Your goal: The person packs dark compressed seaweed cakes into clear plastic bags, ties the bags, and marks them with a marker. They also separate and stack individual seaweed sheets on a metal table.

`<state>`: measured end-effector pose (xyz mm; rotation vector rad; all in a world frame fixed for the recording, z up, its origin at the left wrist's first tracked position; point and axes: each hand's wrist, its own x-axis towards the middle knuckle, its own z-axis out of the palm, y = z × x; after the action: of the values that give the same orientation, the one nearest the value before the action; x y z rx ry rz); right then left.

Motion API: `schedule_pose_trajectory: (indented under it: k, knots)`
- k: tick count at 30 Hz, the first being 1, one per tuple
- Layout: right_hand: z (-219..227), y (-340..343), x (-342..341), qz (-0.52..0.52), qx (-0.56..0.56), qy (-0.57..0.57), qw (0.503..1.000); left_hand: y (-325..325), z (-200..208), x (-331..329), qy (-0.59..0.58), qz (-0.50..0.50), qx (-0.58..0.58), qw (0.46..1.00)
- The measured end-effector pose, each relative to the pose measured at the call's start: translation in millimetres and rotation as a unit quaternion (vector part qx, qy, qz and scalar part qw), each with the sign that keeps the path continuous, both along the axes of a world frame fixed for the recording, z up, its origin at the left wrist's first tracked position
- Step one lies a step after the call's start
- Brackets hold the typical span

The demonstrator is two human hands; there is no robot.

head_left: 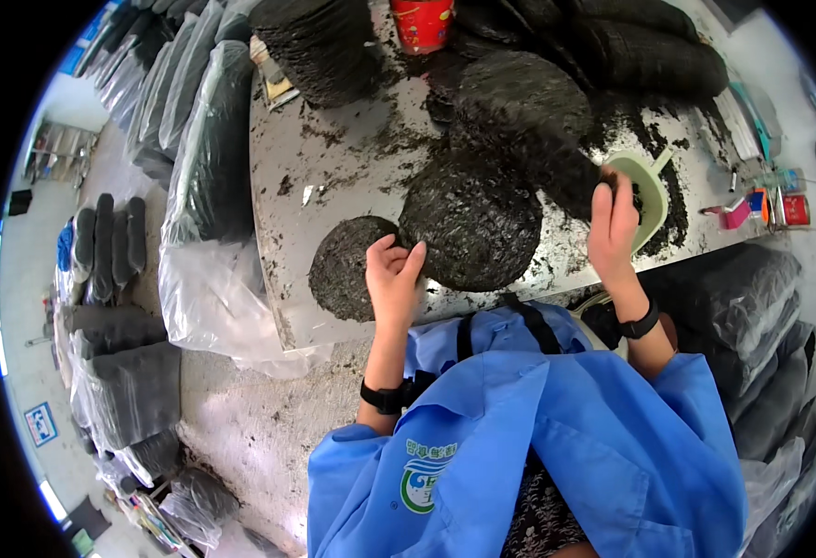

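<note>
My left hand (395, 277) is curled against a black disc (471, 221) near the table (289, 223)'s front edge, can't tell if it's gripping; right hand (613, 221) has a black sheet (568, 177) pinched.

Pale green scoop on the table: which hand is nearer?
Right. The right hand is at the left side of the pale green scoop; contact is unclear. The left hand is well to its left, by the small dark disc.
</note>
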<state>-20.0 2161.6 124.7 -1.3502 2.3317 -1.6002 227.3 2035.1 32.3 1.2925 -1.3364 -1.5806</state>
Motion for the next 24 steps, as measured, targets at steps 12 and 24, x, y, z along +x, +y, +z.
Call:
schedule_pose_trajectory:
  k: [12, 24]
  knots:
    - [-13.7, 1.6, -62.7, -0.063, -0.078, -0.075, 0.992, 5.8, -34.4, 9.4, 0.009, -0.012, -0.081, 0.997]
    - [22.6, -6.0, 36.7, 0.308, 0.057, 0.319, 0.894, 0.6, -11.1, 19.2, -0.110, 0.006, -0.285, 0.952]
